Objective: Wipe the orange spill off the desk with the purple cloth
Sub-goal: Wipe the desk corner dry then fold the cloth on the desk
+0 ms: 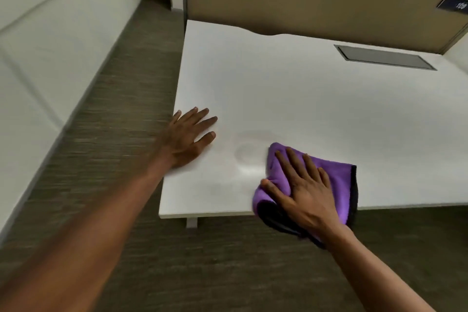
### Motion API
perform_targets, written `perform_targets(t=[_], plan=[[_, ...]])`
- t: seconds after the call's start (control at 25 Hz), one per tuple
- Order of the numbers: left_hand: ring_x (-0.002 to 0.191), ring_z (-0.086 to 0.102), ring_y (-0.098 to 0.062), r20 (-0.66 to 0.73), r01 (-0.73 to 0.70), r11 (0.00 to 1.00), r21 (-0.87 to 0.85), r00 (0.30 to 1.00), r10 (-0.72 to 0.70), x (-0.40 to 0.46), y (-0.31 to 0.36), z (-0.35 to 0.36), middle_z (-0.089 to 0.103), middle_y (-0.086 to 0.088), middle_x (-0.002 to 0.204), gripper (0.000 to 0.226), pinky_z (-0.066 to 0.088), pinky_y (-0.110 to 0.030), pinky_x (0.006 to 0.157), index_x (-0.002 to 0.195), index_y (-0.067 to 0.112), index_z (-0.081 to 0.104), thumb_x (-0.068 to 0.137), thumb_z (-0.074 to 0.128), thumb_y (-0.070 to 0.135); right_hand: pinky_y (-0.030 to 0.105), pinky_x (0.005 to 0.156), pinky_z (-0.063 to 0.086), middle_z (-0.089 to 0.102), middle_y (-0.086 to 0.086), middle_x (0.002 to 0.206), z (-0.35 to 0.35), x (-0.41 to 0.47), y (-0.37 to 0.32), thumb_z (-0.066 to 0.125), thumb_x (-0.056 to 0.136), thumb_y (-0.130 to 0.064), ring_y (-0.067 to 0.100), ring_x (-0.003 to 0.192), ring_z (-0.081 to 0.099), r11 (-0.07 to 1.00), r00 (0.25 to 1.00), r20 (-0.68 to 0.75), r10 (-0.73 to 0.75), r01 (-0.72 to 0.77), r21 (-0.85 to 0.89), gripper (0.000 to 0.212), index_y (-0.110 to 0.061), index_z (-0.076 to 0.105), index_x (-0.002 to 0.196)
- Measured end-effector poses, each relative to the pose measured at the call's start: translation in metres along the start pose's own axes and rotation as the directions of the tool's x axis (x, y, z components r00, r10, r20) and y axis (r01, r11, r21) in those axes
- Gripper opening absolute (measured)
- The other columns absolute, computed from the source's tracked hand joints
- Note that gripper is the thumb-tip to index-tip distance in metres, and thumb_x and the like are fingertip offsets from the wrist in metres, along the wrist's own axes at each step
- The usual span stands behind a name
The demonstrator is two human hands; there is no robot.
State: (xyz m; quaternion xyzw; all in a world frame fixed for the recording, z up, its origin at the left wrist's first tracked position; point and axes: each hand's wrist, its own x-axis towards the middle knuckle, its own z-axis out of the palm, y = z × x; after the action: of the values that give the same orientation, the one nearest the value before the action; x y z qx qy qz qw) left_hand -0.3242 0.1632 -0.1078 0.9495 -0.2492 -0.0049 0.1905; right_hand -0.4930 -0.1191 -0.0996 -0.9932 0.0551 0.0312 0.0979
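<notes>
The purple cloth, edged in black, lies bunched at the front edge of the white desk, partly hanging over it. My right hand presses flat on the cloth with fingers spread. My left hand rests flat on the desk near its left edge, fingers straight. Between the hands a faint wet smear shows on the desk surface; no orange colour is visible there.
A grey cable hatch is set into the desk at the back right. A tan partition stands behind the desk, with a dark number plate. Brown carpet and a white wall lie to the left.
</notes>
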Motion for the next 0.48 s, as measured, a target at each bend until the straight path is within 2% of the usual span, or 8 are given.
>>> perform_targets(t=[0.12,0.2,0.36,0.48], plan=[[0.154,0.010,-0.011,-0.030,0.032,0.989,-0.144,0.999,-0.037,0.003,-0.002,0.001,0.022,0.008,0.164,0.059,0.005,-0.042,0.126,0.151,0.038,0.035,0.095,0.027,0.056,0.056,0.128,0.006,-0.004,-0.012,0.174,-0.007,0.055,-0.013,0.008,0.083,-0.094,0.024,0.161,-0.003,0.992,0.992,-0.019,0.122,-0.122,0.032,0.096,-0.043,-0.005,0.163],[0.153,0.014,-0.012,-0.063,0.038,0.985,-0.170,0.997,-0.049,0.006,-0.005,0.004,0.026,0.006,0.163,0.062,0.008,-0.042,0.126,0.151,0.036,0.035,0.093,0.027,0.056,0.059,0.127,0.008,-0.001,-0.007,0.175,-0.002,0.083,-0.038,0.010,0.085,-0.091,0.029,0.161,0.000,0.993,0.993,-0.017,0.114,-0.113,0.025,0.095,-0.039,-0.002,0.164],[0.152,0.022,-0.019,-0.118,0.021,0.982,-0.187,0.992,-0.043,0.009,-0.007,0.006,0.033,-0.001,0.161,0.062,0.014,-0.044,0.124,0.152,0.029,0.036,0.094,0.024,0.049,0.059,0.127,0.002,-0.001,-0.005,0.174,0.025,0.093,-0.126,0.010,0.090,-0.084,0.031,0.161,-0.002,0.987,0.987,0.016,-0.162,0.162,0.023,0.088,-0.039,-0.003,0.164],[0.153,0.020,-0.019,-0.097,0.010,0.989,-0.148,0.995,-0.024,0.007,-0.007,0.004,0.030,-0.003,0.162,0.067,0.012,-0.043,0.125,0.153,0.026,0.033,0.093,0.019,0.052,0.057,0.128,0.003,-0.002,-0.014,0.173,0.028,0.067,-0.127,0.015,0.093,-0.084,0.025,0.161,-0.004,0.939,0.940,0.013,-0.340,0.339,0.050,0.081,-0.047,-0.005,0.161]])
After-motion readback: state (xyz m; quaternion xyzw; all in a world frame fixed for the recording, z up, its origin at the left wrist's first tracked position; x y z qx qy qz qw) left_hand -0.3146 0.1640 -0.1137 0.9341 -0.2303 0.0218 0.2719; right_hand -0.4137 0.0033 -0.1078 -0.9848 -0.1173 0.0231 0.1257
